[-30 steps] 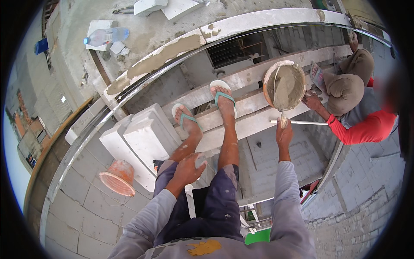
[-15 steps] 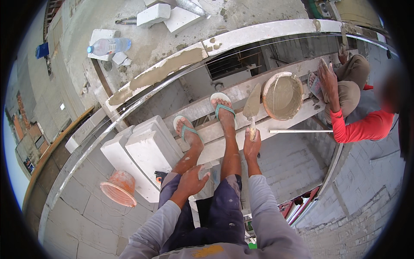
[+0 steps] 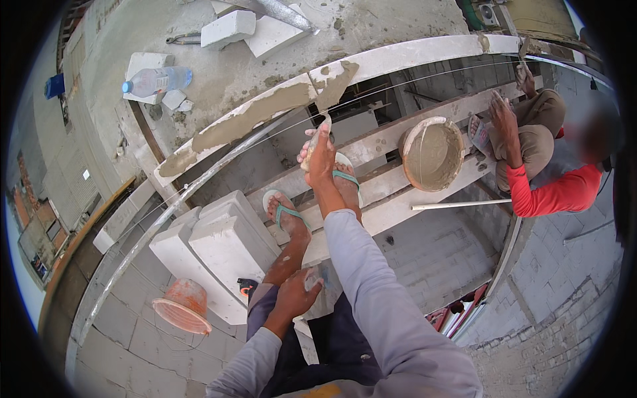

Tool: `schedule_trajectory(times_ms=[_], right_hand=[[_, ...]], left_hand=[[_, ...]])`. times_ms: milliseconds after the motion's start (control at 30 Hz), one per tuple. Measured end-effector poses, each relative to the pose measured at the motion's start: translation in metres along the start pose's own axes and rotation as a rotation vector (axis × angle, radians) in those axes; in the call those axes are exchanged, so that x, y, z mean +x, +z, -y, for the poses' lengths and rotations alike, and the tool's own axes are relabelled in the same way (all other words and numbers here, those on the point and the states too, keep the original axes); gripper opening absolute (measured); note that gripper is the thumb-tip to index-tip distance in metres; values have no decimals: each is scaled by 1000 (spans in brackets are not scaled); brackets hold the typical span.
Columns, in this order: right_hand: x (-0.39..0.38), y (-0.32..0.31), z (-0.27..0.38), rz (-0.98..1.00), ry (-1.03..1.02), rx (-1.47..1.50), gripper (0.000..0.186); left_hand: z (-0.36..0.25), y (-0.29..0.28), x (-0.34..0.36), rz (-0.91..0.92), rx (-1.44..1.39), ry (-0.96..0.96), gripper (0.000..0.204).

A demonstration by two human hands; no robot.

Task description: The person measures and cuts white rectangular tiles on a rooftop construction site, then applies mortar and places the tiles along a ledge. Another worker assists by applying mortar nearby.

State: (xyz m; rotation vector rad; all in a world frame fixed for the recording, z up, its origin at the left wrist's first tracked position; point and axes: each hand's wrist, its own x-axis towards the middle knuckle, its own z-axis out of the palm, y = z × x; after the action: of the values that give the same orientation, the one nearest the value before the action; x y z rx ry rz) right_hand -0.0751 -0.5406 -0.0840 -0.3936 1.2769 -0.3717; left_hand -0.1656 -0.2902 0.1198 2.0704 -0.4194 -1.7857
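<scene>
Trowel (image 3: 334,87), pale-handled and mortar-coated, sits clenched in the right hand (image 3: 320,156), its blade at the far white block course (image 3: 424,61). Grey mortar (image 3: 259,118) is apparently being spread; the next move calls for a steady stroke. The nearer left hand (image 3: 296,296) curls; contents, I cannot tell.

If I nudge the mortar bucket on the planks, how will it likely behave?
The mortar bucket is probably heavy, holding plenty of mortar. A hard push might tip it, since the planks beneath have gaps between them. The mortar looks wet, so might slop.
</scene>
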Motion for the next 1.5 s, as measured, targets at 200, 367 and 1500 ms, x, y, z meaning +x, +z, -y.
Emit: schedule_trajectory(times_ms=[200, 367, 1500], right_hand=[[-17, 2, -21, 90, 117, -14, 69], [-27, -11, -20, 124, 29, -411, 61], [-40, -41, 1, 125, -576, -1588, 42]], left_hand=[[-4, -7, -1, -7, -52, -4, 51], [-1, -2, 0, -24, -72, 33, 52], [-6, 14, -7, -16, -224, -26, 51]])
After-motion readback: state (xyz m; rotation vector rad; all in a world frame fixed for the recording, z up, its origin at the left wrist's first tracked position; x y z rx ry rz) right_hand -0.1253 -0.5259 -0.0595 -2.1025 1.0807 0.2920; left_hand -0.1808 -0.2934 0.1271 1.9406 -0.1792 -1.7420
